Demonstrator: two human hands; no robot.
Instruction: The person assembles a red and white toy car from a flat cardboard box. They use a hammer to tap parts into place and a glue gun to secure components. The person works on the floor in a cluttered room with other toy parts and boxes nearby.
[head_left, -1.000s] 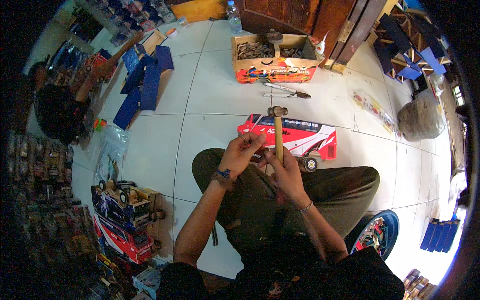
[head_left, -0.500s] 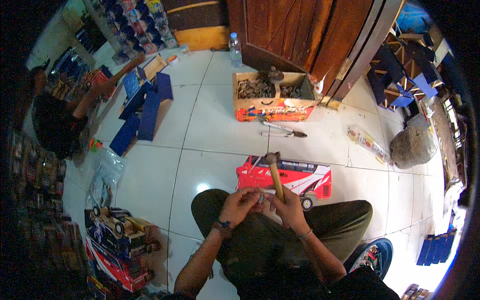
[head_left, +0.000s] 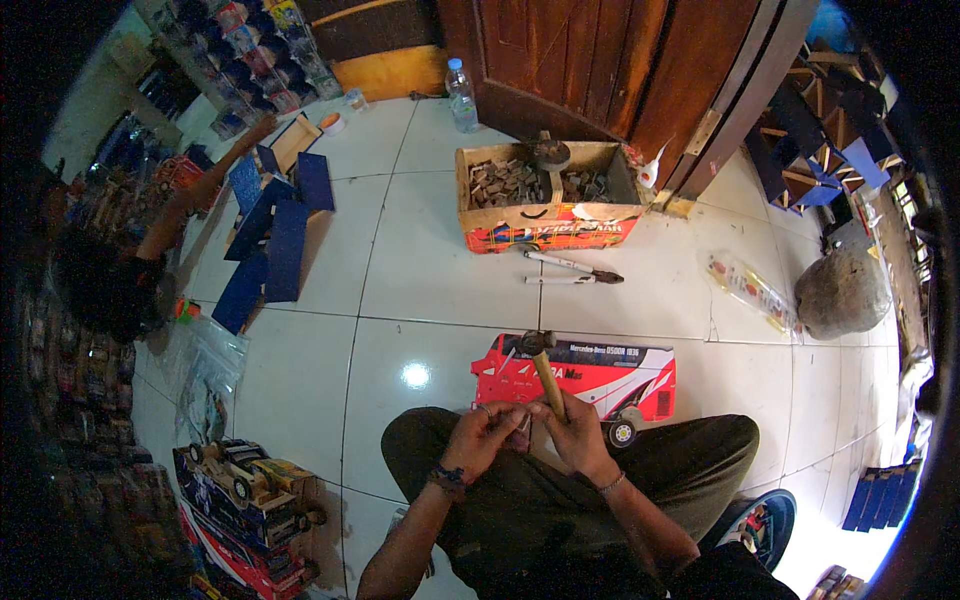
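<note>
My right hand (head_left: 577, 438) is closed around the wooden handle of a hammer (head_left: 547, 378), its dark metal head pointing away from me. Thumb and fingers of my left hand (head_left: 478, 440) are pinched together beside it, near my right fingertips. What they pinch is too small to make out. Just beyond both hands, a red, white and black toy vehicle side panel (head_left: 655, 385) lies on the floor, a small black wheel (head_left: 621, 432) at its near right. The hammer head overlaps the panel in view.
A wooden box (head_left: 545, 228) of small wood pieces stands ahead, pens (head_left: 560, 280) before it. Blue panels (head_left: 287, 240) lie left, near another person's arm (head_left: 205, 190). Toy vehicles (head_left: 245, 510) are stacked near left; a wrapped grey lump (head_left: 843, 292) and a tub (head_left: 765, 525) are right.
My hands stay close together, the left still pinching and the right still holding the hammer. The hammer head sits slightly lower in view, and the whole scene has shifted a little.
</note>
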